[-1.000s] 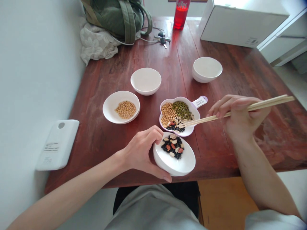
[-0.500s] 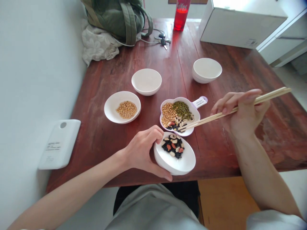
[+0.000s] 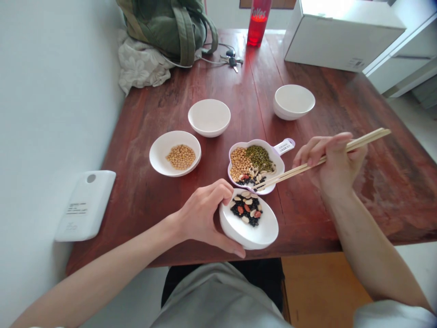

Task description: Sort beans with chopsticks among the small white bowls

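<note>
Near the worktop [image 3: 143, 200] edge, left hand [image 3: 201, 218] cups the white bowl [image 3: 259, 230], fingers curled round its rim; right hand [image 3: 332, 166] pinches chopsticks [image 3: 307, 166], tips over the flower-shaped dish [image 3: 276, 157]

Reddish-brown wooden table [image 3: 327, 150], set against a pale wall. On it — two empty white bowls [image 3: 209, 117] [image 3: 293, 101], a saucer of soybeans [image 3: 175, 153], a flower-shaped dish of mixed beans [image 3: 255, 165], a near-edge dish of sorted beans [image 3: 248, 220], green backpack [image 3: 167, 25], floral cloth [image 3: 139, 68], keys [image 3: 231, 58], red bottle [image 3: 257, 22], white box [image 3: 341, 34].
</note>
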A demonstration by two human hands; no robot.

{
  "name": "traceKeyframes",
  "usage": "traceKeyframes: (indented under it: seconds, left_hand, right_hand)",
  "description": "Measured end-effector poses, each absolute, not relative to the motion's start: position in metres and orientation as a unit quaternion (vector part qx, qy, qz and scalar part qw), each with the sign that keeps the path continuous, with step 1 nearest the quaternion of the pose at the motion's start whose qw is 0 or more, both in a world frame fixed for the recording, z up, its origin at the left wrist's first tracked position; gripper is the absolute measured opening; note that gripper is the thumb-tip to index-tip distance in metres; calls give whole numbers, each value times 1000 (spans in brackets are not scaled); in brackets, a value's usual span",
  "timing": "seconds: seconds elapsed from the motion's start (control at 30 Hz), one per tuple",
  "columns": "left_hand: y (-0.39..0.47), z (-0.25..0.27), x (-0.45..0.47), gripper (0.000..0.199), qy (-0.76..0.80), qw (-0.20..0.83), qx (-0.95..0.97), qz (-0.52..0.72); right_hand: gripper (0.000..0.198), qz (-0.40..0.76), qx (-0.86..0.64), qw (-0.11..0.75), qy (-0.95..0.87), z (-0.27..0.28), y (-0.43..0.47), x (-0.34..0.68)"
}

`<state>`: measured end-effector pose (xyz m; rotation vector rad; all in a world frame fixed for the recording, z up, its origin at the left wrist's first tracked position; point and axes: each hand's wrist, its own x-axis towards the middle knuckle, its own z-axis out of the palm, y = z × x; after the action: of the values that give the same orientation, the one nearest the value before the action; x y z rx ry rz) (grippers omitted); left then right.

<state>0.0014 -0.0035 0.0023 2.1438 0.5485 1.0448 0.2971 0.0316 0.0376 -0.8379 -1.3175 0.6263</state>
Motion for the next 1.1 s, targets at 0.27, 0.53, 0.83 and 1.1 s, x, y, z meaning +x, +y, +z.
traceKeyframes:
  seconds: [0.27,0.53,0.83,1.1]
  left_hand:
    - [-3,2,2,85,208,339,824,404]
    - [-3,1,1,88,210,339,825,400]
    - [-3,1,1,88,208,347,823,400]
    - [-3,1,1,88,208,339,825,402]
  right_hand:
    - [57,244,-363,672,-597,42,28,302]
    - [63,280,-365,602,-653,38,24,304]
    - [76,213,-352,695,-590,48,39,319]
    - [65,255,-381,560,-690,50,26,318]
